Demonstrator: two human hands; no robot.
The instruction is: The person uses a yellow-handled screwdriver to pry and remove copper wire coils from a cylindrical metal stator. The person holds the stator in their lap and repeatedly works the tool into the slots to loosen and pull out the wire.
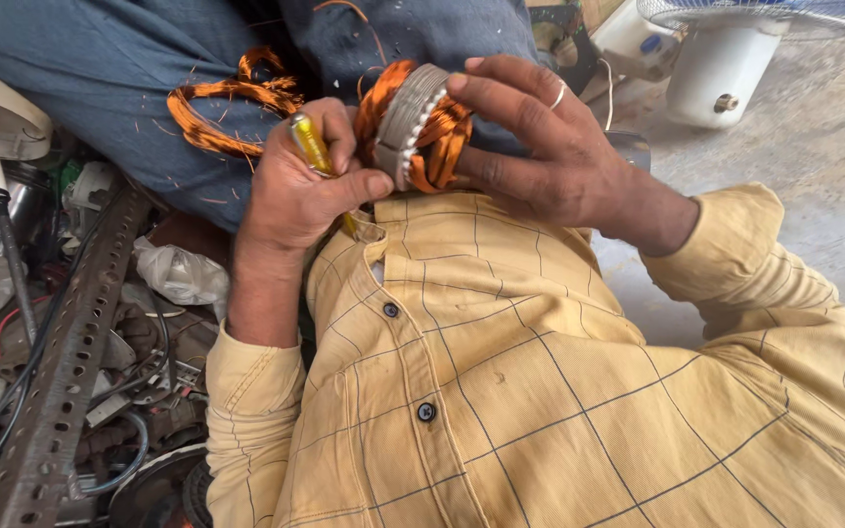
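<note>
Right hand [550,147] grips the stator ring [411,117]. Left hand [300,186], just beside it, is closed on a yellow-handled tool [311,145]. Best to pry gently, sparing the copper coils [442,147].

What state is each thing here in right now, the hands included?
Left hand: closed around a yellow-handled tool.
Right hand: fingers spread, gripping the round metal motor core.
Copper winding: still on the core, bulging out in loops.
Loose copper wire: pulled out, tangled, lying on the blue-clad lap.
Perforated metal bar: lying slantwise among scrap parts.
White fan: standing on the floor.
</note>
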